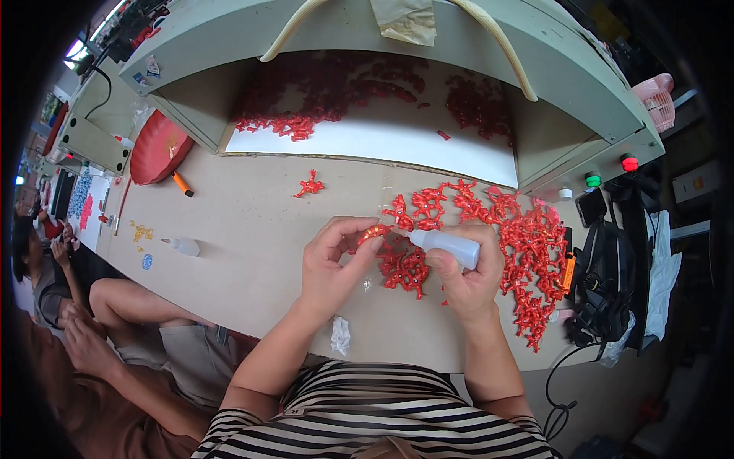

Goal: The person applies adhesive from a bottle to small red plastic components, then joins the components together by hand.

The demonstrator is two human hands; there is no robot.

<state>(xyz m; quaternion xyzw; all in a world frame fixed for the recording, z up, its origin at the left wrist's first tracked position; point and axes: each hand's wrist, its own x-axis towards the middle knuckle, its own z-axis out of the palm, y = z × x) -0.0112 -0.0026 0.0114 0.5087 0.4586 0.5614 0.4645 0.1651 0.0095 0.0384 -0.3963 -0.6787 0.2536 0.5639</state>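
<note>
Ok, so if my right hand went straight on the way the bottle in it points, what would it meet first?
Led by the bottle, your right hand would likely meet the small red piece in your left hand first; whether bottle and piece touch now is unclear from this view.

Smooth, translucent plastic is seen in the squeeze bottle gripped by the right hand. Glossy, moulded red plastic is shown by the small piece in the left hand and by the heaped figures right of the right hand. Beneath both hands, the tabletop is finished smooth and matt. Crumpled, papery tissue is seen bodyward of the left hand.
</note>
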